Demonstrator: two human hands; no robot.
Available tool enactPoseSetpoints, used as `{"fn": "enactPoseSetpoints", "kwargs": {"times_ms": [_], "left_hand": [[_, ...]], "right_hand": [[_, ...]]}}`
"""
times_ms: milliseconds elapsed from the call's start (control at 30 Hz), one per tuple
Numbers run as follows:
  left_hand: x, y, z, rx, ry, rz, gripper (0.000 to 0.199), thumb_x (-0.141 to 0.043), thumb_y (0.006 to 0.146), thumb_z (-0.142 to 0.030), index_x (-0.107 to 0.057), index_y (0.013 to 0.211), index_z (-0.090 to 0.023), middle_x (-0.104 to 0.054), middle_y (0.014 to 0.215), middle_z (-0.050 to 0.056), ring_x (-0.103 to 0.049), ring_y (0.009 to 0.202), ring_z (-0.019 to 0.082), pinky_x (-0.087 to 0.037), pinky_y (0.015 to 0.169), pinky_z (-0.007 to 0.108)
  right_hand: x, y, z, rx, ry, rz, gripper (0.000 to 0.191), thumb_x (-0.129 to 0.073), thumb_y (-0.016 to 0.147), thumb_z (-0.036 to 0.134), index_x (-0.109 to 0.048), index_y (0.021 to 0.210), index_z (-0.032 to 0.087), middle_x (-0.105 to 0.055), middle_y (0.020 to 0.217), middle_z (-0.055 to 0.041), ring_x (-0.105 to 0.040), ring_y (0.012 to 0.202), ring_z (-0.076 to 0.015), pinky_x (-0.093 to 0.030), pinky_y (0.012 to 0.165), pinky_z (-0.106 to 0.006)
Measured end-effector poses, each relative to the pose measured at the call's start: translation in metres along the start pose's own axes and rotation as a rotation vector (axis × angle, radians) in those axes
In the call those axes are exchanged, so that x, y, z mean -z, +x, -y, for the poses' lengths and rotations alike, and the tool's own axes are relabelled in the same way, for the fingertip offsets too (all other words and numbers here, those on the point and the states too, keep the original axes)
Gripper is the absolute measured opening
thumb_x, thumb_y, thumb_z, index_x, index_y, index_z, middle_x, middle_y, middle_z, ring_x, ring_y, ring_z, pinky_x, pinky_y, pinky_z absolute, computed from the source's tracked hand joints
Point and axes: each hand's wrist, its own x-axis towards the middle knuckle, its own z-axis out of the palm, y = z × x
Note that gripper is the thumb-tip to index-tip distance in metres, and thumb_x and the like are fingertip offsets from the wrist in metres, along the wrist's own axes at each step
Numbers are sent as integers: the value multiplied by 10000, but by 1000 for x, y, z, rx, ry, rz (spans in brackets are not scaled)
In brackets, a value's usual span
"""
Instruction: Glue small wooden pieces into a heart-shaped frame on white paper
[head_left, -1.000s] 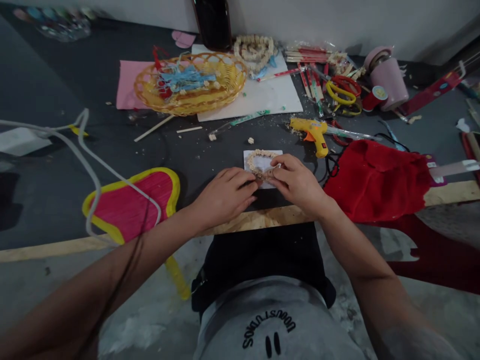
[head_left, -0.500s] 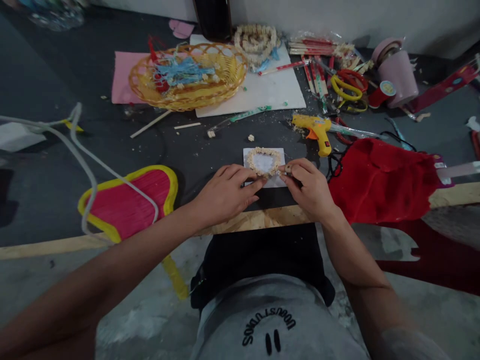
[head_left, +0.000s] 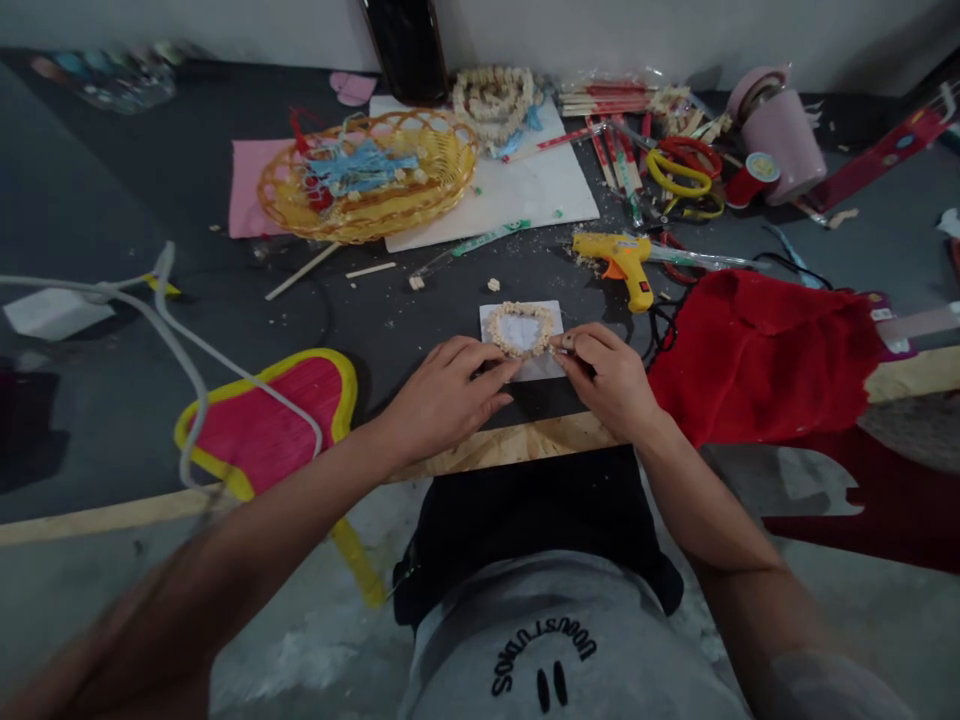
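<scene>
A loop of small cream beads or pieces (head_left: 541, 318) lies on a small white card (head_left: 553, 368) near the table's front edge. The fingertips of my left hand (head_left: 457, 390) rest at the loop's lower left side, fingers together and slightly bent. My right hand (head_left: 609, 380) pinches at the loop's lower right side, thumb and index finger close together. What sits between those fingertips is too small to make out. Beyond the card lies one small cream piece (head_left: 493, 285).
Behind are a wicker basket (head_left: 442, 190) with blue tassels, a yellow glue gun (head_left: 626, 262), yellow-handled scissors (head_left: 679, 175) and a pink container (head_left: 784, 145). Red cloth (head_left: 757, 360) lies right; a pink-and-yellow shape (head_left: 277, 410) with a grey cable (head_left: 184, 350) lies left.
The camera view has shifted a little, so the tabletop items appear slightly moved. Both hands stay at the loop, with the right fingers still pinched at its lower right.
</scene>
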Motion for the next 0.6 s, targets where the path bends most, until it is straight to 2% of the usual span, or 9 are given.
{"fn": "enactPoseSetpoints", "kwargs": {"times_ms": [267,467,600], "left_hand": [[3,5,-6,-9,122,49,387,-582,939,-337,-589,1312,-234,-622,1232,141,-547,1139,317,-474,944,481],[4,5,-6,-50,176,39,442,-584,941,-351,-545,1348,-184,-616,1226,159,-555,1123,315,-486,933,464],[3,3,-3,-89,163,-13,428,-548,963,-344,-535,1356,-174,-612,1238,154,-558,1131,306,-487,955,463]], "right_hand": [[0,-2,1,-12,7,5,171,-484,983,237,-617,879,206,-677,987,-104,-651,950,-193,-554,823,-325],[-3,-3,-2,19,-6,-20,154,-500,974,211,-623,883,192,-685,972,-107,-662,936,-198,-560,824,-327],[-4,-4,-3,39,-14,-41,133,-509,965,192,-628,906,188,-685,967,-101,-662,926,-190,-562,810,-313]]}}
